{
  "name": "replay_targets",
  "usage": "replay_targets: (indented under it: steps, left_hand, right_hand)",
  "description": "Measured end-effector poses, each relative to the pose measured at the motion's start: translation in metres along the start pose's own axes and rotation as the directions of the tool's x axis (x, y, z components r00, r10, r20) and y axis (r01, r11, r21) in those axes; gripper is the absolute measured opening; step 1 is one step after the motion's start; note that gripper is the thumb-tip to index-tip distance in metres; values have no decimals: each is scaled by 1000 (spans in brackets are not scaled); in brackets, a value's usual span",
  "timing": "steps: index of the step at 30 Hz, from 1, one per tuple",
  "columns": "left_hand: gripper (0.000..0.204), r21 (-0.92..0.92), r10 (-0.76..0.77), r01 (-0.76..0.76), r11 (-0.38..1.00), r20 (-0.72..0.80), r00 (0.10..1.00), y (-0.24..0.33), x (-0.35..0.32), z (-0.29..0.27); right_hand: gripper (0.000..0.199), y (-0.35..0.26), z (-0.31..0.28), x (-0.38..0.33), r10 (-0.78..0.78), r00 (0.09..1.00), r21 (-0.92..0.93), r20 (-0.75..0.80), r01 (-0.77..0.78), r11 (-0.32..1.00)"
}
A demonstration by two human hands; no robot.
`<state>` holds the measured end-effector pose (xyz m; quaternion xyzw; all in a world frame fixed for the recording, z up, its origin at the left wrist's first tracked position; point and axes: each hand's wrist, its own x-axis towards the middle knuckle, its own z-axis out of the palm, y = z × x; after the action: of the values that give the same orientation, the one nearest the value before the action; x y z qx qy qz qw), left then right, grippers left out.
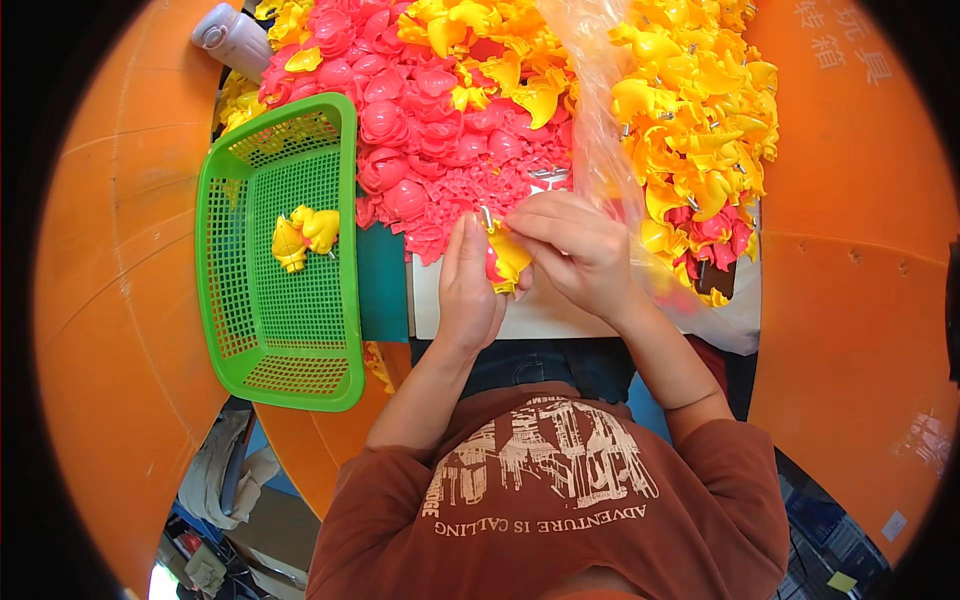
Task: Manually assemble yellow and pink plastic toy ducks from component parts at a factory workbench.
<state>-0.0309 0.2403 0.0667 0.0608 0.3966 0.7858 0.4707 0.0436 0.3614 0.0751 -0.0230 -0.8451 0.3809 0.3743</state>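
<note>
While the left hand [467,297] grips a yellow piece [511,260], the right hand [585,245] pinches it.

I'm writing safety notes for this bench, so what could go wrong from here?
The yellow and pink piece could slip from the left hand and get lost among the nearby pink parts. The metal pin near the right hand might poke a finger. The clear bag close to the right arm might snag.

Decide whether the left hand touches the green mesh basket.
Apart: the head view shows a teal surface between the left hand and the green mesh basket.
</note>
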Motion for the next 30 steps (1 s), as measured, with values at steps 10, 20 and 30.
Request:
replay_targets:
  steps: [10,20,30]
  left_hand:
    - [44,-37,-18,16,999,-71,997,-4,7,-16]
    - [49,-161,0,-32,987,-195,981,1,22,-27]
    - [48,-294,-55,16,956,-123,991,8,25,-3]
  right_hand:
    - [14,8,7,14,403,863,240,304,-479,845]
    - [22,72,0,61,312,909,-796,278,37,604]
    - [18,-13,-18,42,622,733,553,275,-650,521]
